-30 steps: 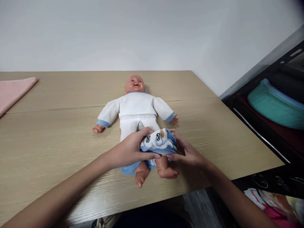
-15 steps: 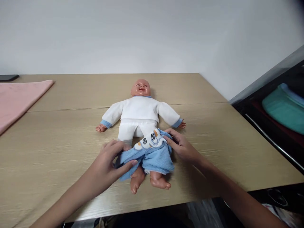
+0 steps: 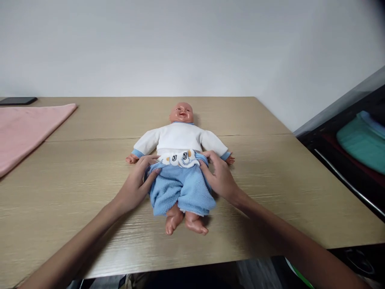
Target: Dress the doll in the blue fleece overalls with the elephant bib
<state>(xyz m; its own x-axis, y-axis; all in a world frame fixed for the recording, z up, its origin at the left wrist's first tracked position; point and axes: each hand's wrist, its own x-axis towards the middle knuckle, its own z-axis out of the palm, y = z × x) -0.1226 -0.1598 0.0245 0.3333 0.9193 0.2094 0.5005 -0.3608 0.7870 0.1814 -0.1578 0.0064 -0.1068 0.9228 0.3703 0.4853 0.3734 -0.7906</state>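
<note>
A baby doll in a white top with blue cuffs lies face up on the table, feet toward me. Blue overalls cover its legs, with a white bib panel showing embroidered eyes bunched near its waist. My left hand grips the overalls' edge at one hip, fingers partly behind the cloth. On the opposite hip, my right hand pinches the upper edge of the same garment. The doll's bare feet stick out below the leg openings.
The wooden table ends at a pale wall. A pink cloth lies at the left, with a flat dark object behind it. Beyond the table's right edge is a green folded cloth on a dark surface.
Both hands have moved up the doll with the overalls, from its thighs to its waist. The bib panel now sits level, and the white cloth on the legs is covered.
</note>
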